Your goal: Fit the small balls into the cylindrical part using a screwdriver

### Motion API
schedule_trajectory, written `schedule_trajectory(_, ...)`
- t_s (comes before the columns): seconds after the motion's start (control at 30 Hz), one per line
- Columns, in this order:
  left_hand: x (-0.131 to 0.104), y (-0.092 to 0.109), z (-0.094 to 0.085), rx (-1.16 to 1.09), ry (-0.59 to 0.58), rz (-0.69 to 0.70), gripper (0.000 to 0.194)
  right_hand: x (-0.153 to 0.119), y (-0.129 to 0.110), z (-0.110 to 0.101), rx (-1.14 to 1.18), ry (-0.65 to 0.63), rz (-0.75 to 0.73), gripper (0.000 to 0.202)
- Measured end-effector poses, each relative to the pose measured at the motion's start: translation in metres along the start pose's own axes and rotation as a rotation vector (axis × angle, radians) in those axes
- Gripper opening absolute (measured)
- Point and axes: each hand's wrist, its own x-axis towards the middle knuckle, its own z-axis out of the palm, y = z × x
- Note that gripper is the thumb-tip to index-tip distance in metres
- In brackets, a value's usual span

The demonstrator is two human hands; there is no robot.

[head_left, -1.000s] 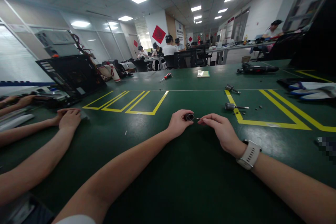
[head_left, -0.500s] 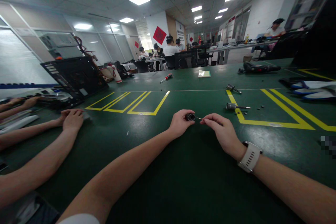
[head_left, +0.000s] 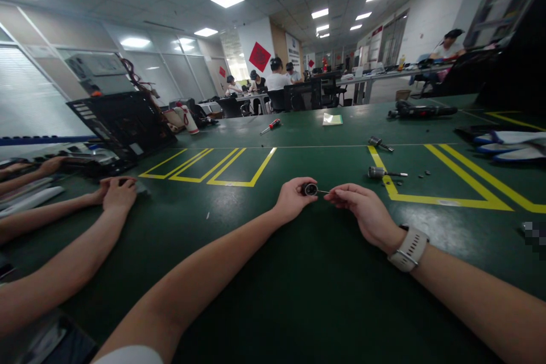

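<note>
My left hand point(head_left: 292, 200) is closed around a small dark cylindrical metal part point(head_left: 310, 189), whose round open end faces me. My right hand point(head_left: 362, 207), with a pale watch strap on its wrist, pinches a thin metal rod point(head_left: 323, 191). The rod's far end reaches to the rim of the cylinder; whether it goes inside cannot be made out. Beyond my right hand, a metal cylinder with a shaft point(head_left: 377, 173) lies on the green table point(head_left: 264, 273), and a similar shafted part point(head_left: 375, 141) lies farther back. Several tiny dark pieces point(head_left: 421, 176) are scattered beside them.
A red-handled screwdriver point(head_left: 270, 126) and a yellowish pad point(head_left: 332, 119) lie farther back. At the right are a black power tool point(head_left: 420, 110) and white-and-blue gloves point(head_left: 509, 145). Another person's hands point(head_left: 119, 193) rest at the left. Yellow tape point(head_left: 230, 184) marks the table.
My right hand has turned at the wrist, its back and the watch shifting slightly, while its fingers stay on the rod. My left hand and the cylinder have barely moved.
</note>
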Motion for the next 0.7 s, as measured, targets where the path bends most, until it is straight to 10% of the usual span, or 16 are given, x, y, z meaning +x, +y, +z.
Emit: schedule_trajectory(0.7, 0.0011, -0.0046, -0.0009, 0.001, 0.000, 0.034, 0.039, -0.0020, 0.0013, 0.0024, -0.059, 0.004, -0.023, 0.013)
